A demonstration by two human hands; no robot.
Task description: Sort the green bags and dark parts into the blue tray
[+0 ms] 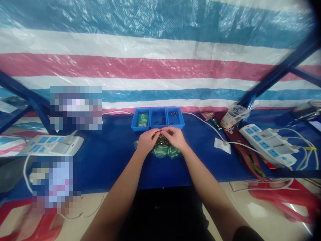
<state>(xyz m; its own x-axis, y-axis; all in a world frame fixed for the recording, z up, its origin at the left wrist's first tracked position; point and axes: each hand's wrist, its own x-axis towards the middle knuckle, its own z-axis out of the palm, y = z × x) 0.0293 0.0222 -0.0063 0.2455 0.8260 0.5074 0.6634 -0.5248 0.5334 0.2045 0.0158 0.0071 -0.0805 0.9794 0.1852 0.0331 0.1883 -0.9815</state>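
Observation:
My left hand (pixel 148 138) and my right hand (pixel 175 136) meet at their fingertips over the middle of the table. Both are closed in a pinch, and whatever lies between the fingers is too small to make out. Right below them is a heap of small brownish metallic pieces (pixel 161 140). Green plastic bags (pixel 164 151) lie under and in front of the heap, partly covered by my hands. Just beyond my fingers stand three joined blue bins: the left bin (pixel 132 124) holds green and clear packets, the middle bin (pixel 158 110) dark pieces, the right bin (pixel 181 117) small metallic parts.
Power strips stand at the left (pixel 77 147) and right (pixel 265 145), with white cables trailing. A plastic cup (pixel 233 117), a maroon strap (pixel 240 147) and a small white packet (pixel 222 146) lie at right. Red stools (pixel 283 201) stand below. Striped sheeting (pixel 160 67) hangs behind the table (pixel 107 167).

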